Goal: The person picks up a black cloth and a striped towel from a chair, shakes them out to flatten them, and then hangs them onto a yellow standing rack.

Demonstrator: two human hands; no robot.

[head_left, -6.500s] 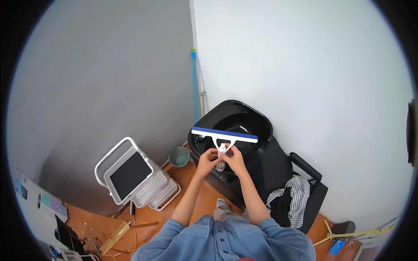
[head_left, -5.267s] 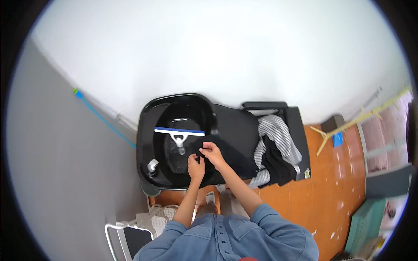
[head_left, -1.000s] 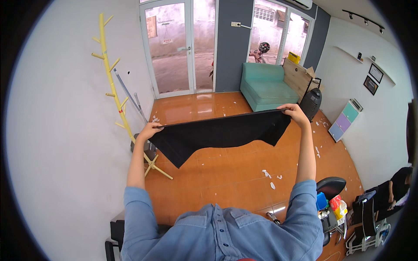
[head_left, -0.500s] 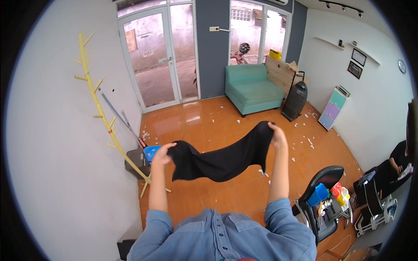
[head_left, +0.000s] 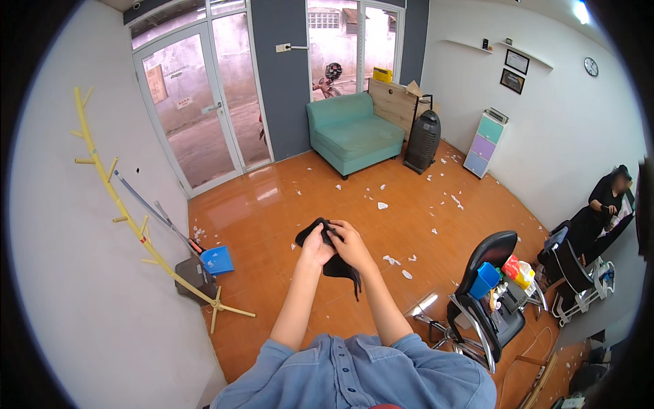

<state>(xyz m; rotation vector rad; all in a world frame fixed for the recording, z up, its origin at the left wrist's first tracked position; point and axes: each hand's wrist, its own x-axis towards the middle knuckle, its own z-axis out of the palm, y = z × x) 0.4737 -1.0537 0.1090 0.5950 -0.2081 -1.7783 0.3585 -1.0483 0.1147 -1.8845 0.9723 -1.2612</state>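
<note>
Bunching a soft black cloth [head_left: 341,268] between two bare hands, the wearer of the head camera has it in mid-air in front of the torso, above the floor. The left hand [head_left: 315,249] is turned partly palm up, its fingers closed around the gathered fabric; the right hand [head_left: 350,247] lies over it, fingers bent and gripping the folds. The material looks matte, with one end poking out past the left hand and a narrow tail hanging below the right. Glossy orange tiles make up the floor [head_left: 327,198], strewn with thin, crumpled white scraps [head_left: 383,205]. A yellow peg stand [head_left: 122,204] leans across the left of the view, near a smooth blue dustpan [head_left: 216,260]. A boxy teal sofa [head_left: 357,133] stands farther back, and at right a black chair [head_left: 470,290] with shiny metal armrests carries a blue container [head_left: 484,280].

Half a second ago the cloth sagged between widely parted hands; now they are together and it is crumpled into a compact bundle. The view has swung rightward, bringing more of the chair in.

A small notice [head_left: 183,103] with reddish lettering hangs on the glass door [head_left: 170,133], and two dark-framed sheets [head_left: 516,62] on the far wall bear print too small to make out.
</note>
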